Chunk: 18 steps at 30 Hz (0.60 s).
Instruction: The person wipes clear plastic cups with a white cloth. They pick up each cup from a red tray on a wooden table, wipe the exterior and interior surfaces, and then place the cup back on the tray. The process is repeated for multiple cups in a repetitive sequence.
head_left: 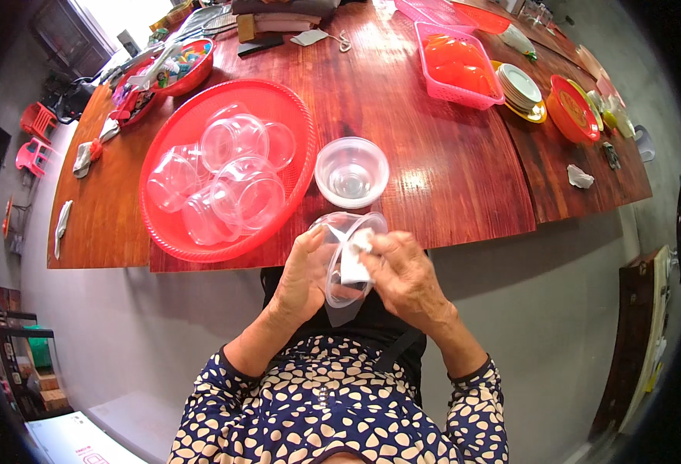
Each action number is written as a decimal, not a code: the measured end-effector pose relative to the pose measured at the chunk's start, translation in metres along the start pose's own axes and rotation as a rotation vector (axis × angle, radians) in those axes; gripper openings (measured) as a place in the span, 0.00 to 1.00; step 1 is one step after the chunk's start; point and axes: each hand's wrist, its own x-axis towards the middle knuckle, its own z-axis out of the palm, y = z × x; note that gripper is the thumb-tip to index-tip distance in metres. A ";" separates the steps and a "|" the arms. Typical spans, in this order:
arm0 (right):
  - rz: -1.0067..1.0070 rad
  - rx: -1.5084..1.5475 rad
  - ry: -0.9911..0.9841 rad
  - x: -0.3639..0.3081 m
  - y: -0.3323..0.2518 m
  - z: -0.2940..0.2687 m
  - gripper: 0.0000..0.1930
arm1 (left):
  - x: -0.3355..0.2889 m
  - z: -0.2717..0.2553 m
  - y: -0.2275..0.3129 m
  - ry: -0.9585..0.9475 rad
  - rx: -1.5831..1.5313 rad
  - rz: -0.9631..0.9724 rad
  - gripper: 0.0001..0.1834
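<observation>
My left hand (300,277) is closed around the side of a clear plastic bowl (332,294), tilted so its mouth faces right, just off the table's front edge. In my right hand (407,274) a white tissue (353,263) is pinched and held at the mouth of this bowl; the fingers are slightly blurred. Right beyond my hands, a clear plastic bowl (352,172), perhaps a nested stack, stands upright on the table. To the left, a round red tray (172,246) bears several more clear bowls (247,189), tipped at various angles and overlapping.
The wooden table (448,178) spreads out in front. A pink basket (464,94) with orange-red items stands at the far right, near stacked white plates (520,83) and a red basin (572,112). Crumpled tissue (579,176) lies at right. A red basket (193,73) of small items sits far left.
</observation>
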 end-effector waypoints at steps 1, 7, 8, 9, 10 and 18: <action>-0.024 -0.093 0.079 0.003 0.004 -0.001 0.17 | 0.000 0.000 0.002 -0.019 -0.003 -0.051 0.38; -0.009 -0.159 0.294 0.019 0.008 0.008 0.14 | -0.004 0.005 0.008 0.011 0.028 -0.167 0.38; -0.047 -0.233 0.244 0.020 0.008 0.005 0.15 | -0.003 0.003 0.008 0.024 0.044 -0.135 0.38; -0.017 -0.231 0.185 0.019 0.006 0.005 0.15 | -0.001 0.001 0.007 0.036 0.060 -0.103 0.38; 0.014 -0.228 0.126 0.015 0.001 0.005 0.15 | -0.001 0.000 0.005 0.048 0.034 -0.071 0.36; 0.072 0.486 0.010 0.009 -0.022 0.003 0.18 | 0.004 -0.006 -0.007 -0.014 -0.020 0.040 0.32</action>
